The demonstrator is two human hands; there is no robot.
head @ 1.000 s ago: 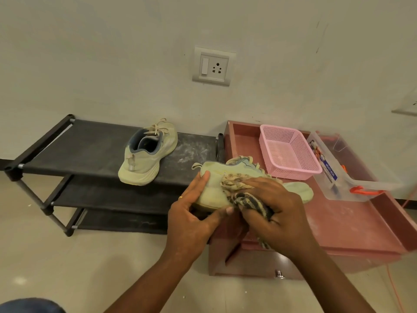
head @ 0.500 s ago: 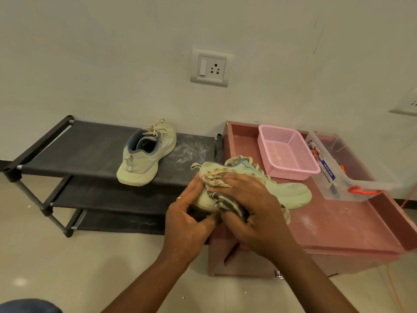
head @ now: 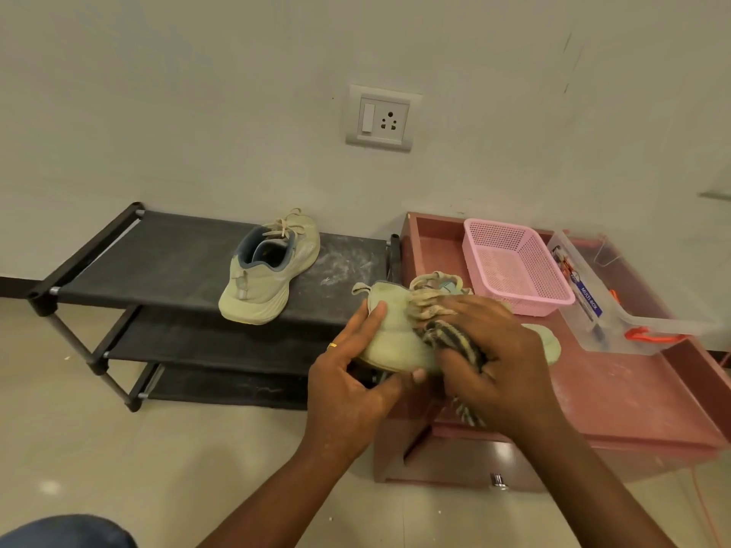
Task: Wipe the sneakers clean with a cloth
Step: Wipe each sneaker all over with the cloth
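Note:
A pale green sneaker (head: 391,338) is held over the left edge of the pink table, its heel toward the left and its toe (head: 548,342) peeking out at the right. My left hand (head: 352,373) grips its heel. My right hand (head: 494,350) presses a dark striped cloth (head: 455,342) against the sneaker's side; a tail of the cloth hangs below. The second pale green sneaker (head: 269,270) stands on the top shelf of the black shoe rack (head: 158,263), heel toward me, laces loose.
The pink table (head: 617,393) has a raised rim and a dusty top. On it stand a pink mesh basket (head: 514,263) and a clear plastic box (head: 617,306) with orange clips. A wall socket (head: 383,118) is above. White dust marks the rack's right end.
My right hand has slid the cloth back to the right along the sneaker's side, uncovering the heel. My left hand keeps its grip on the heel.

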